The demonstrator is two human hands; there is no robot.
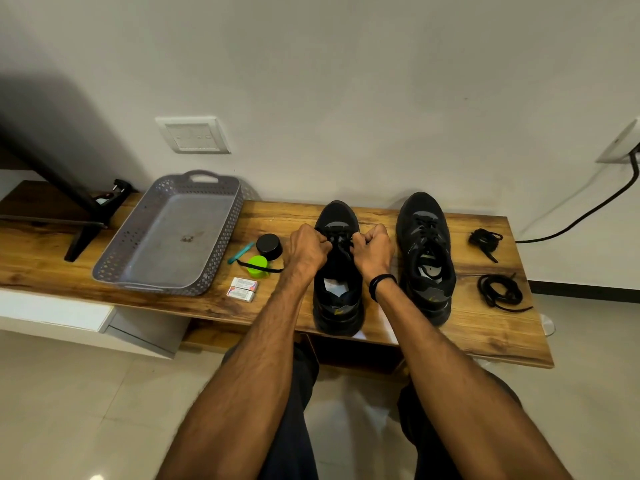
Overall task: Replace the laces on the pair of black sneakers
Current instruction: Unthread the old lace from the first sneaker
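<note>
Two black sneakers stand toes to the wall on a wooden bench (485, 327). Over the left sneaker (337, 306), my left hand (306, 252) and my right hand (372, 251) are both closed on its black lace (341, 242), one on each side of the eyelets. A loose end of that lace trails left across a green lid (257, 266). The right sneaker (427, 258) stands laced and untouched. Two loose black lace bundles, one at the back (485, 241) and one nearer (500, 292), lie at the bench's right end.
A grey perforated tray (221, 237) sits on the left of the bench. Beside it lie a black round tin (269, 247), a teal tool (240, 252) and two small white boxes (242, 289). A black stand (86, 233) is far left; a cable (588, 209) runs along the wall.
</note>
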